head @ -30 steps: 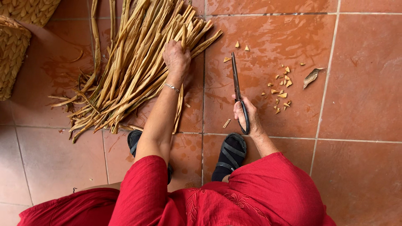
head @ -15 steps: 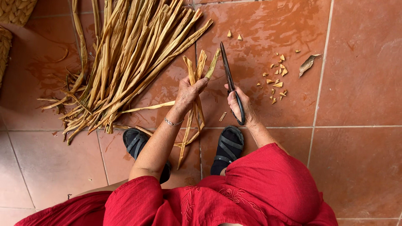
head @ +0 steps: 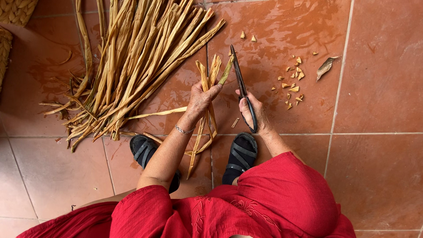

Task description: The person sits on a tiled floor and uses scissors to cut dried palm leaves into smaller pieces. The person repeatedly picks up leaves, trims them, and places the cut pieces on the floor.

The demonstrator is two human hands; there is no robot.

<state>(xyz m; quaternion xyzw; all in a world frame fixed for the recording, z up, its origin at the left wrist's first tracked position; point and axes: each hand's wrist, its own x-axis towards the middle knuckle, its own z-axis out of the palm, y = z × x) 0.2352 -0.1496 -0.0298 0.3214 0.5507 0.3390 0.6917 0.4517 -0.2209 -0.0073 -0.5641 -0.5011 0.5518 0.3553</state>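
Note:
My left hand [head: 200,100] grips a few dried tan plant strips [head: 207,75] upright in front of me, their lower ends trailing down past my sandals. My right hand [head: 254,112] holds long dark scissors [head: 240,83], blades closed and pointing away, their tip beside the top of the held strips. A large pile of the same dried strips [head: 132,61] lies fanned on the tiled floor to the left of my left hand.
Small cut-off chips [head: 291,83] and a dry leaf [head: 325,68] are scattered on the red floor tiles [head: 379,88] at right. A woven basket [head: 15,11] sits at the top left corner. My feet wear black sandals [head: 240,152].
My left hand left the big pile, pulling a few strips out and lifting them toward the scissors. The right hand with the scissors shifted slightly closer to them.

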